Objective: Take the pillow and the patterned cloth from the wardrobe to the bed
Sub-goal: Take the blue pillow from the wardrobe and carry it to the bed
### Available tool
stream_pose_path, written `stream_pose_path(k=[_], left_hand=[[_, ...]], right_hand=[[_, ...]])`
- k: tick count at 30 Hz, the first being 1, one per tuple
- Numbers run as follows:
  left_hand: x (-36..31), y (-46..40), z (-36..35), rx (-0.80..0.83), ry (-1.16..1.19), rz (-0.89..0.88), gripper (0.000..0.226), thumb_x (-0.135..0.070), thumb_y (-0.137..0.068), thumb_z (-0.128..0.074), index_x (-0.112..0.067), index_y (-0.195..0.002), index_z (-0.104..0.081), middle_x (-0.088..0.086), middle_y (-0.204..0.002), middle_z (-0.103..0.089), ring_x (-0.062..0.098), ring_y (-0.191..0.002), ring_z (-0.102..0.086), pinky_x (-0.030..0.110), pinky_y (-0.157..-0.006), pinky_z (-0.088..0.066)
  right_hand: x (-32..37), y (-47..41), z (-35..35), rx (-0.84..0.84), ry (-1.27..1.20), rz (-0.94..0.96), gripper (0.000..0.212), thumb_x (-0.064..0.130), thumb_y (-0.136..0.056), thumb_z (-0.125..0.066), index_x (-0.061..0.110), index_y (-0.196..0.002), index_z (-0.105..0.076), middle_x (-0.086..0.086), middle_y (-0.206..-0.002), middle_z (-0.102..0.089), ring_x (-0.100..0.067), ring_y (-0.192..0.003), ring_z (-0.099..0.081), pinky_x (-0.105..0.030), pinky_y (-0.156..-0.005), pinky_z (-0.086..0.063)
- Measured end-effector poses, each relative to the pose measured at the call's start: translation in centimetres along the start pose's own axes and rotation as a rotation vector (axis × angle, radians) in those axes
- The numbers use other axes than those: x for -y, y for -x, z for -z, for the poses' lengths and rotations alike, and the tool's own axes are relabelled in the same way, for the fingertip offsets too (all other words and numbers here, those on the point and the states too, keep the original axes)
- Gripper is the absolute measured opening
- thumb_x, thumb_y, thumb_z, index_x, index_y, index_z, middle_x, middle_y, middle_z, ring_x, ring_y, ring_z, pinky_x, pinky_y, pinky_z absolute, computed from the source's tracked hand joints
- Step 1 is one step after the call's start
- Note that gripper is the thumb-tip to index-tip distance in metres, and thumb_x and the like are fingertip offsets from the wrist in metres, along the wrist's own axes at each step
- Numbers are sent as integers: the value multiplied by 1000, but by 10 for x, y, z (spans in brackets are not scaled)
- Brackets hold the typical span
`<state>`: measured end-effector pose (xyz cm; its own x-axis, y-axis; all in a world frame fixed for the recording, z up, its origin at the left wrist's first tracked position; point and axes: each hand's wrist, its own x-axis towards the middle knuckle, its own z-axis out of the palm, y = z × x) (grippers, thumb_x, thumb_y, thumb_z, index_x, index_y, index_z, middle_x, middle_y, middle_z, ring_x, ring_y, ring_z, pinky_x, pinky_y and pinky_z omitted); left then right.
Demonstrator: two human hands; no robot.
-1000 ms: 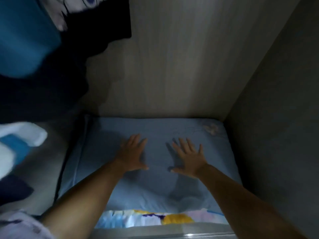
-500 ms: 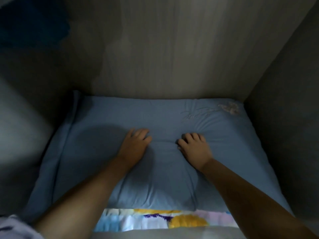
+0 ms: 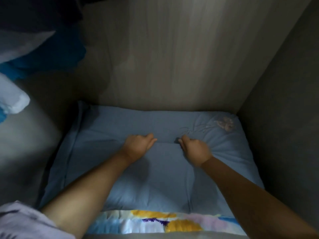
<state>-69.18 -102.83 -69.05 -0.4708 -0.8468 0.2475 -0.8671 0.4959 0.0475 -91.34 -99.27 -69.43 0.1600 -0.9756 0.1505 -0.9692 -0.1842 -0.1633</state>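
Pillow [image 3: 155,169]: light blue, lying flat on the wardrobe floor, filling it from the left wall to the right wall and back to the rear panel [image 3: 172,57]; a pale embroidered flower sits at the pillow's far right corner.
Patterned cloth [image 3: 155,221]: folded under the pillow's near edge; a strip of yellow, purple, blue and pink shows along the front.
Left hand [image 3: 138,146]: on the middle of the pillow, left of centre, fingers curled into the blue fabric; grip closed on the pillow cover.
Right hand [image 3: 195,148]: just right of the left hand, a small gap between them, fingers bunched into the fabric; grip closed on the pillow cover, with creases fanning out to the right.
Change from half a second ago: both hands lay nearly flat on the pillow then; now they are fists gathering cloth, and a fold has risen between them.
Hanging clothes [image 3: 43,49]: blue and white garments above and left of the pillow, back in view.
Sleeve [image 3: 25,223]: pale lilac, at the pillow's near left.
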Motion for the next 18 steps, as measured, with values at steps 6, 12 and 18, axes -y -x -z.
stream_pose_path(k=[6,12,18], left_hand=[[-10,6,69,34,66,-160,50,-60,-65,-61,-10,-56,-59,13,-41,-62,28,-37,-62,25,-36,-49],[-44,5,190,148,-12,-345,44,-44,-58,-86,-11,-45,-60,10,-41,-62,23,-36,-61,16,-38,-43],[-82,22,305,296,-104,-439,40,-48,-62,-83,-14,-51,-65,5,-45,-66,19,-38,-63,17,-35,-47]], right_hand=[[2,7,75,135,-116,181,46,59,-82,-59,14,-96,-57,-14,-92,-70,-33,-86,-66,-34,-66,-49],[34,31,199,264,151,406,39,44,-91,-55,9,-80,-68,-18,-68,-71,-29,-55,-67,-27,-47,-51],[66,83,318,69,234,342,45,56,-70,-71,17,-48,-68,-2,-34,-58,-14,-24,-53,-11,-27,-34]])
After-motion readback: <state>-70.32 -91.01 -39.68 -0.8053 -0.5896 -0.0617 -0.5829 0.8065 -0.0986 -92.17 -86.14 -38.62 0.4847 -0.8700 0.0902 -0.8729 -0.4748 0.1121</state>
